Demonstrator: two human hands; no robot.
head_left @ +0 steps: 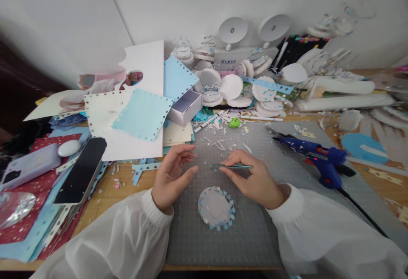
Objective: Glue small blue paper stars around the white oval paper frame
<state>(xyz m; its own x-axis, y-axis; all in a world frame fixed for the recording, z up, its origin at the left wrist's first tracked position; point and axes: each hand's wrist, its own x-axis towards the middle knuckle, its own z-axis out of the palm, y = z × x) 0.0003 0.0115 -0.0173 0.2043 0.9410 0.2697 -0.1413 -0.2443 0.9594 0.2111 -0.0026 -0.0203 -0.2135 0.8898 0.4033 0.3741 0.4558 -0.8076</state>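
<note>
Between and just below my hands, a round white disc (218,208) lies on the grey cutting mat (223,251), with small blue and white stars around its rim. My right hand (250,173) is closed on a pair of tweezers (239,167), whose tips point left. Any star at the tips is too small to make out. My left hand (177,175) hovers left of the tips, fingers curved and apart from the thumb, with nothing seen in it. Tiny stars and paper scraps (219,144) lie on the mat beyond my hands.
A blue glue gun (321,158) with a small red light and black cord lies at right. Star-punched paper sheets (145,114) and a dark phone (83,170) are at left. White foam discs (231,86), a small box (186,109) and a green object (235,122) stand behind.
</note>
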